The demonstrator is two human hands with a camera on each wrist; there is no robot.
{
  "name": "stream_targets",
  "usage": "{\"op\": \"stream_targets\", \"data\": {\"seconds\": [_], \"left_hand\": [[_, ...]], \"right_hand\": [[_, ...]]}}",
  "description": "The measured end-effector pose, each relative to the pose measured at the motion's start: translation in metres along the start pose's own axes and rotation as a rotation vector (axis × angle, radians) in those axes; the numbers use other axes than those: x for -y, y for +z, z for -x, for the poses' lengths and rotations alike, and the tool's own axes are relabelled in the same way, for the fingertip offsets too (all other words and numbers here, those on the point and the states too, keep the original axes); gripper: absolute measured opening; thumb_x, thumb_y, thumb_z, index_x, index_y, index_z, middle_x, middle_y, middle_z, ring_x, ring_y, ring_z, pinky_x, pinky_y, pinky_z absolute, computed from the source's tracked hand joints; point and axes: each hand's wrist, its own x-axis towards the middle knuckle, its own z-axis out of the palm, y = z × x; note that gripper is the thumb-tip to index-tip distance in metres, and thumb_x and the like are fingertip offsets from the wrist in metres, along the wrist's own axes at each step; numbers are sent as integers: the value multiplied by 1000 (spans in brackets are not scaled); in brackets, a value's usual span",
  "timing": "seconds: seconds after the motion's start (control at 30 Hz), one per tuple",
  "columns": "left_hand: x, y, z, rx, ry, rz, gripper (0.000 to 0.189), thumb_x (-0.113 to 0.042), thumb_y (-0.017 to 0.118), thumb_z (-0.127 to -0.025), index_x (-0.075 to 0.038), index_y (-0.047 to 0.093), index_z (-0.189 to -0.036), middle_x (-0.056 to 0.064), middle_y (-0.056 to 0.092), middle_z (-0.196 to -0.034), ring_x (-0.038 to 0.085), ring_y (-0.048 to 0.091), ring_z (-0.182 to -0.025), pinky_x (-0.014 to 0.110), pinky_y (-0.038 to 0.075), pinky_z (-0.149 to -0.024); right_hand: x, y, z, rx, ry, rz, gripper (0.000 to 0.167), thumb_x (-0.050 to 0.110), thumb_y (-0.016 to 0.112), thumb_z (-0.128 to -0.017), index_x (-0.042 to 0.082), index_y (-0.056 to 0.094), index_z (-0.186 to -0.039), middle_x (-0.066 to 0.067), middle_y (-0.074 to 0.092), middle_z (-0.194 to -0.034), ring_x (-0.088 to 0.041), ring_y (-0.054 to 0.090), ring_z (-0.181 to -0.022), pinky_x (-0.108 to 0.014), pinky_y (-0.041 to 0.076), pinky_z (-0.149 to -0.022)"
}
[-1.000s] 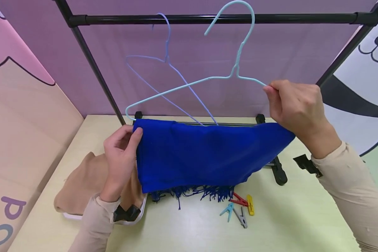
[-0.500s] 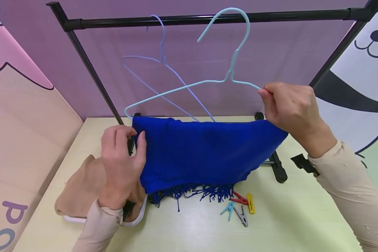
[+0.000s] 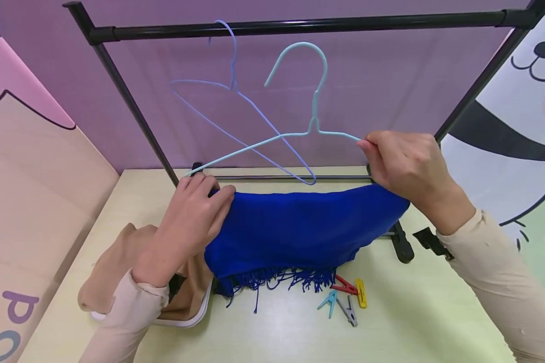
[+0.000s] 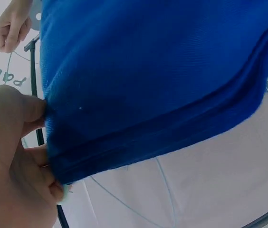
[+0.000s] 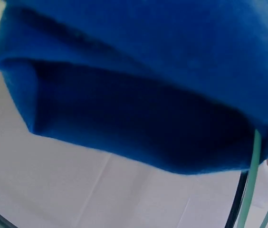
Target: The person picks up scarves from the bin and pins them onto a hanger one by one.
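The pale-blue hanger (image 3: 316, 103), draped with blue cloth (image 3: 300, 227), appears lower than before, its hook below the black rail (image 3: 390, 23). The right hand (image 3: 406, 164) grips its right shoulder; the left hand (image 3: 189, 218), farther right, pinches the cloth's left edge.

The rack (image 3: 390, 23) stands at the back of the tabletop (image 3: 390, 312), the rear hanger (image 3: 234, 83) hooked over the left part of its bar. Before it, the front hanger (image 3: 315, 123) spans from the left hand (image 3: 195, 214) to the right hand (image 3: 409, 166), its hook apart from the bar. The scarf (image 3: 304, 227) hangs over the front hanger, between the hands. At left, beneath the left wrist, the tray (image 3: 201, 316) holds the cloth (image 3: 127, 267), which reaches past the left rim. Right of the tray, the pegs (image 3: 361, 293) lie clustered on the tabletop, near the scarf's fringe.
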Motion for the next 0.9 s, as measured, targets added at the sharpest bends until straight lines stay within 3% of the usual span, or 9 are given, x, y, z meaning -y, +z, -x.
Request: {"op": "stream_targets", "data": {"seconds": [0.27, 0.57, 0.7, 0.8, 0.9], "left_hand": [[-8, -5, -5, 26, 44, 58, 32, -23, 58, -100, -9, 65, -128, 10, 69, -114, 30, 61, -108, 48, 44, -96], [4, -9, -5, -18, 100, 80, 15, -15, 67, -95, -6, 69, -107, 7, 67, -90, 26, 64, -84, 40, 48, -74], [5, -6, -2, -2, 94, 82, 17, -17, 66, -96, -4, 68, -107, 8, 68, -90, 27, 65, -84, 41, 50, -75], [7, -7, -3, -35, 76, 106, 20, -14, 67, -95, -2, 67, -111, 12, 69, -98, 30, 66, -91, 44, 53, -82], [9, -12, -4, -115, 73, 127, 22, -10, 67, -94, 0, 66, -114, 13, 68, -103, 29, 67, -92, 44, 55, -83]], "right_hand": [[4, 2, -1, -24, 10, -6, 41, 24, 48, -107, -9, 58, -86, -19, 56, -61, -29, 47, -38, -40, 39, -34], [1, -2, -7, -30, 12, 13, 43, 26, 48, -106, -9, 59, -84, -18, 55, -60, -30, 45, -37, -41, 36, -33], [1, 1, -6, -29, 30, 0, 43, 28, 49, -106, -8, 60, -83, -18, 57, -61, -30, 48, -39, -41, 36, -34], [5, 3, -4, -32, 52, -12, 43, 28, 50, -105, -8, 60, -84, -18, 58, -61, -29, 48, -39, -40, 36, -34], [8, 1, -5, -33, 67, -17, 43, 28, 50, -105, -8, 60, -85, -17, 57, -61, -28, 47, -39, -39, 35, -34]]}}
